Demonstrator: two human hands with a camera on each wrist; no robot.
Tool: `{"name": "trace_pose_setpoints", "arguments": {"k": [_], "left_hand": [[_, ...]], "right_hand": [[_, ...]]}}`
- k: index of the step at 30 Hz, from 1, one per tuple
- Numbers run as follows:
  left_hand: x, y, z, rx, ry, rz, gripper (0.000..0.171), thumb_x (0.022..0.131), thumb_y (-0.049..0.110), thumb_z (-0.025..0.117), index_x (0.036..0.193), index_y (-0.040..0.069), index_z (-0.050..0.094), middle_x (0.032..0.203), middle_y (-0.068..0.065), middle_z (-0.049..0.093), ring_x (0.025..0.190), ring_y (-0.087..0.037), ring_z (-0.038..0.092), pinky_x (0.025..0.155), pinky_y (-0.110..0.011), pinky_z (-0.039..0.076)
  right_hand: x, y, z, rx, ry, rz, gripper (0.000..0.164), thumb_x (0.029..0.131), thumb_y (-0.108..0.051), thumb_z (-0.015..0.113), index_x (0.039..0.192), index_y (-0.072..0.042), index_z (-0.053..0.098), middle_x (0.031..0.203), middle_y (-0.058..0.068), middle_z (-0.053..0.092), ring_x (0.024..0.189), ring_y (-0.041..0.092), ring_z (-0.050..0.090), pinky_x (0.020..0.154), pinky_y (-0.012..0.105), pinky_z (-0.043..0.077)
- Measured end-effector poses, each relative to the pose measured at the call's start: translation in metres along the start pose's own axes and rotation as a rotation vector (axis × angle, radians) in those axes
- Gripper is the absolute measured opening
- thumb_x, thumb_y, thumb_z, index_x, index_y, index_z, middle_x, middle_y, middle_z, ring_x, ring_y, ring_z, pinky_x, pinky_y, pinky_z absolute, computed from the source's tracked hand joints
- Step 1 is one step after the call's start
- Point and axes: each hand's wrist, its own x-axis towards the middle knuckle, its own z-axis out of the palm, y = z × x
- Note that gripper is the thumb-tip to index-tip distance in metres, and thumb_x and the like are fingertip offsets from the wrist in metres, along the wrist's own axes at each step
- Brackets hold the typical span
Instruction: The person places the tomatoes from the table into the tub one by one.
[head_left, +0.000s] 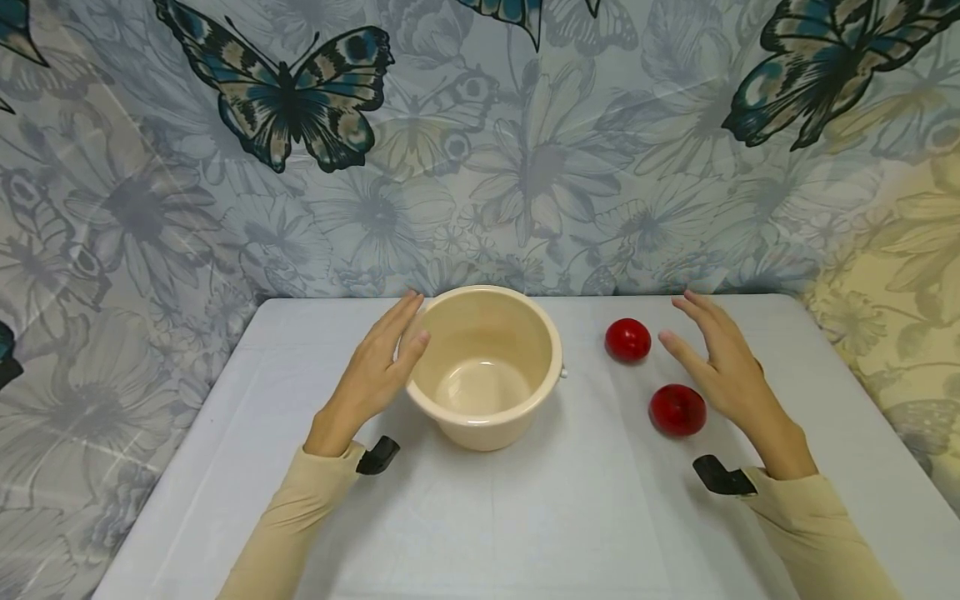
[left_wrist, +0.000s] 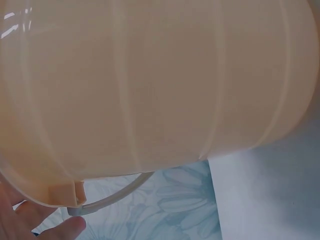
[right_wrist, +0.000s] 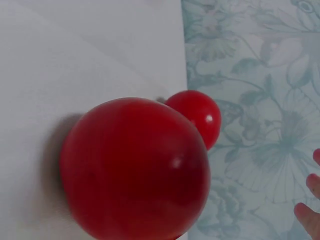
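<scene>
Cream bucket (head_left: 483, 429) is seen upright, left of centre toward the far part of the white-covered table (head_left: 525, 525), open top facing up. Left hand (head_left: 367, 367) is held at its left rim; fingers extended, thumb spread apart from them, nothing clamped. Fingertips are overlapped with the rim in the head view; contact cannot be told. Grey handle (left_wrist: 115, 198) is shown hanging at the bucket's far side in the left wrist view, fingers seen near its end.

Two red round items are placed right of the bucket, apart from each other: far red item (head_left: 627, 340) and near red item (head_left: 678, 410), the near one set slightly farther right. In the right wrist view the far one is partly covered by the near one.

Right hand (head_left: 723, 367) is held just right of both, fingers extended, thumb apart, nothing gripped. Beige sleeves (head_left: 292, 508) are worn, with a black wrist device (head_left: 378, 456) seen at each cuff. Table is backed by butterfly-and-flower fabric (head_left: 540, 167).
</scene>
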Motion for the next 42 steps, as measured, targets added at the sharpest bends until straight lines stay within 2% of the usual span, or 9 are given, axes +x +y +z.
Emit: {"name": "trace_pose_setpoints", "arguments": {"k": [2, 4, 7, 9, 11, 24, 32, 39, 42], "left_hand": [[0.0, -0.001, 0.0, -0.009, -0.007, 0.01, 0.059, 0.105, 0.044, 0.04, 0.156, 0.016, 0.032, 0.164, -0.001, 0.029, 0.152, -0.024, 0.026, 0.123, -0.049, 0.023], [-0.001, -0.001, 0.001, -0.028, -0.015, 0.022, 0.058, 0.105, 0.043, 0.041, 0.156, 0.016, 0.032, 0.163, -0.001, 0.03, 0.151, -0.025, 0.028, 0.123, -0.049, 0.024], [0.0, -0.003, 0.002, -0.069, -0.034, 0.031, 0.057, 0.105, 0.041, 0.042, 0.156, 0.015, 0.033, 0.162, -0.002, 0.033, 0.151, -0.026, 0.029, 0.123, -0.049, 0.025], [0.0, -0.003, 0.003, -0.092, -0.045, 0.033, 0.057, 0.105, 0.04, 0.042, 0.155, 0.014, 0.035, 0.161, -0.002, 0.034, 0.15, -0.025, 0.03, 0.123, -0.048, 0.025], [0.0, -0.004, 0.004, -0.105, -0.054, 0.036, 0.056, 0.105, 0.039, 0.043, 0.155, 0.013, 0.036, 0.161, -0.001, 0.034, 0.15, -0.025, 0.03, 0.123, -0.048, 0.025], [-0.001, -0.01, 0.007, -0.166, -0.079, 0.073, 0.051, 0.107, 0.03, 0.04, 0.155, 0.014, 0.034, 0.164, 0.002, 0.028, 0.153, -0.02, 0.023, 0.125, -0.048, 0.018], [-0.001, -0.012, 0.007, -0.183, -0.094, 0.076, 0.051, 0.106, 0.031, 0.041, 0.154, 0.013, 0.037, 0.164, 0.001, 0.027, 0.153, -0.025, 0.022, 0.124, -0.052, 0.018], [-0.003, -0.005, 0.011, -0.162, -0.061, 0.045, 0.051, 0.106, 0.028, 0.042, 0.153, 0.009, 0.038, 0.164, -0.003, 0.028, 0.15, -0.027, 0.026, 0.122, -0.053, 0.021], [-0.005, -0.002, 0.012, -0.132, -0.048, 0.036, 0.051, 0.106, 0.028, 0.042, 0.154, 0.01, 0.037, 0.164, -0.001, 0.027, 0.15, -0.027, 0.027, 0.122, -0.052, 0.022]], "right_hand": [[-0.002, 0.0, 0.001, -0.003, -0.005, 0.013, 0.06, 0.101, -0.031, 0.055, 0.153, -0.006, 0.036, 0.162, 0.021, 0.024, 0.148, 0.046, 0.02, 0.108, 0.076, 0.022], [-0.005, 0.0, 0.001, 0.004, -0.009, 0.017, 0.061, 0.1, -0.03, 0.056, 0.153, -0.007, 0.036, 0.162, 0.021, 0.025, 0.148, 0.046, 0.021, 0.108, 0.076, 0.022], [-0.008, 0.001, 0.003, 0.016, -0.014, 0.018, 0.062, 0.1, -0.029, 0.057, 0.153, -0.006, 0.036, 0.161, 0.021, 0.026, 0.147, 0.046, 0.021, 0.11, 0.075, 0.02], [-0.01, 0.001, 0.003, 0.027, -0.024, 0.025, 0.063, 0.1, -0.03, 0.057, 0.153, -0.005, 0.035, 0.161, 0.022, 0.025, 0.147, 0.047, 0.02, 0.112, 0.075, 0.015], [-0.013, 0.001, 0.004, 0.036, -0.033, 0.036, 0.064, 0.099, -0.03, 0.058, 0.153, -0.005, 0.034, 0.16, 0.023, 0.026, 0.147, 0.047, 0.02, 0.112, 0.075, 0.015], [-0.027, 0.01, 0.002, 0.056, -0.112, 0.093, 0.068, 0.096, -0.031, 0.064, 0.153, -0.007, 0.034, 0.155, 0.027, 0.034, 0.142, 0.051, 0.028, 0.103, 0.077, 0.027], [-0.032, 0.015, 0.001, 0.075, -0.163, 0.121, 0.07, 0.096, -0.032, 0.065, 0.153, -0.008, 0.034, 0.155, 0.027, 0.034, 0.142, 0.052, 0.027, 0.103, 0.078, 0.026], [-0.035, 0.019, 0.002, 0.064, -0.169, 0.14, 0.069, 0.096, -0.033, 0.065, 0.153, -0.008, 0.035, 0.155, 0.028, 0.034, 0.141, 0.053, 0.028, 0.1, 0.079, 0.028], [-0.035, 0.021, 0.003, 0.064, -0.175, 0.142, 0.07, 0.095, -0.032, 0.066, 0.153, -0.008, 0.034, 0.155, 0.029, 0.033, 0.14, 0.053, 0.027, 0.099, 0.079, 0.029]]}}
